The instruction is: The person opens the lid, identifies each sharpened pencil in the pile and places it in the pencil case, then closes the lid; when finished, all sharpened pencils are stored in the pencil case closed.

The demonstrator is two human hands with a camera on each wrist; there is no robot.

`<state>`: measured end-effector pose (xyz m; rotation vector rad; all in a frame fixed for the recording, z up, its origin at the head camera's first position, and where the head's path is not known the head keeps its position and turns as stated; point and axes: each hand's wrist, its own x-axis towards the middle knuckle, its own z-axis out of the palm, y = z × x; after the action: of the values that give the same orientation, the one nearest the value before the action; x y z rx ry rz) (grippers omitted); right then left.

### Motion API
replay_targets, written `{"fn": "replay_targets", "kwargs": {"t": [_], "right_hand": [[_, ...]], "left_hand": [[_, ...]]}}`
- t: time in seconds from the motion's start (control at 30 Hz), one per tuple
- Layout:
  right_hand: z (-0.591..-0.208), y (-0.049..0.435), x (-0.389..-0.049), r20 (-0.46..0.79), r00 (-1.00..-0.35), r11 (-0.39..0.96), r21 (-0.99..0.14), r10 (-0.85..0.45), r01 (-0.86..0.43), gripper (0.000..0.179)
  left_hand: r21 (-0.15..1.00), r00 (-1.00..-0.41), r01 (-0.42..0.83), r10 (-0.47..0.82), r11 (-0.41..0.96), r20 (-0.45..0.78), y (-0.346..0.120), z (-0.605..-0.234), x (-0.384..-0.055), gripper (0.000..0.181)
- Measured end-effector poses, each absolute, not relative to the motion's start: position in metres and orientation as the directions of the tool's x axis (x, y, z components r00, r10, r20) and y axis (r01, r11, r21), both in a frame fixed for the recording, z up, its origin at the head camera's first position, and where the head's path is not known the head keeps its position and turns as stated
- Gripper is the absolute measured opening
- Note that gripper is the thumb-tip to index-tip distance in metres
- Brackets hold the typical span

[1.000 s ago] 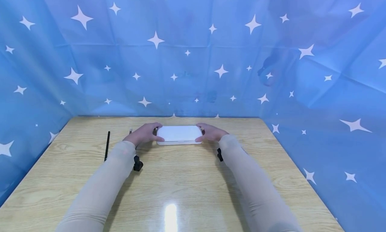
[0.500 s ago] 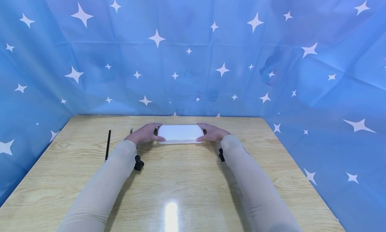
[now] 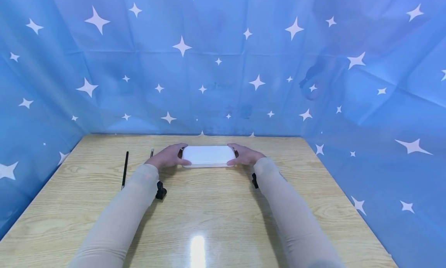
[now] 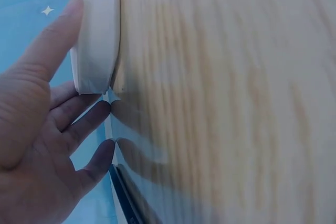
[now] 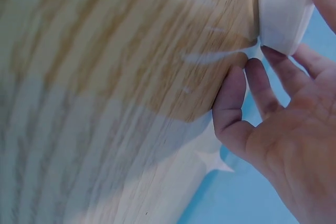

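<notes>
A white rectangular case [image 3: 209, 155] with rounded corners lies flat near the far side of the table, its lid down. My left hand [image 3: 168, 156] grips its left end, thumb on the near side and fingers round the far side. At the other end my right hand [image 3: 246, 155] holds it the same way. In the left wrist view the thumb presses the side of the case [image 4: 97, 30], and the lower fingers spread near the tabletop. The right wrist view shows fingertips at the corner of the case [image 5: 283, 14], with the thumb partly cut off.
A thin black stick like a pencil [image 3: 125, 169] lies left of my left forearm. Another slim pencil [image 3: 151, 152] shows beside my left hand, partly hidden by it. The wooden table [image 3: 209, 206] ends at a blue star-patterned curtain [image 3: 223, 98] behind and at both sides.
The seam along the near edge of the case looks narrower than a second ago, the lid sitting lower. Both hands keep their grip in nearly the same place.
</notes>
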<state>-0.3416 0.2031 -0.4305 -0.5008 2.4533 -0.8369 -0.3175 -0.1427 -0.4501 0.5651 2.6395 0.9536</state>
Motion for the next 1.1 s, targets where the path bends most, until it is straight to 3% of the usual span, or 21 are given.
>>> {"fn": "replay_targets", "kwargs": {"t": [0.33, 1.1], "right_hand": [[-0.435, 0.199, -0.338, -0.345, -0.814, 0.748, -0.645, -0.468, -0.156, 0.094], [-0.432, 0.202, -0.335, -0.343, -0.829, 0.795, -0.577, -0.443, -0.187, 0.094]], "left_hand": [[0.614, -0.896, 0.220, 0.406, 0.758, -0.180, -0.136, -0.442, -0.309, 0.086], [0.678, -0.918, 0.126, 0.344, 0.724, -0.197, -0.136, -0.437, -0.309, 0.090]]}}
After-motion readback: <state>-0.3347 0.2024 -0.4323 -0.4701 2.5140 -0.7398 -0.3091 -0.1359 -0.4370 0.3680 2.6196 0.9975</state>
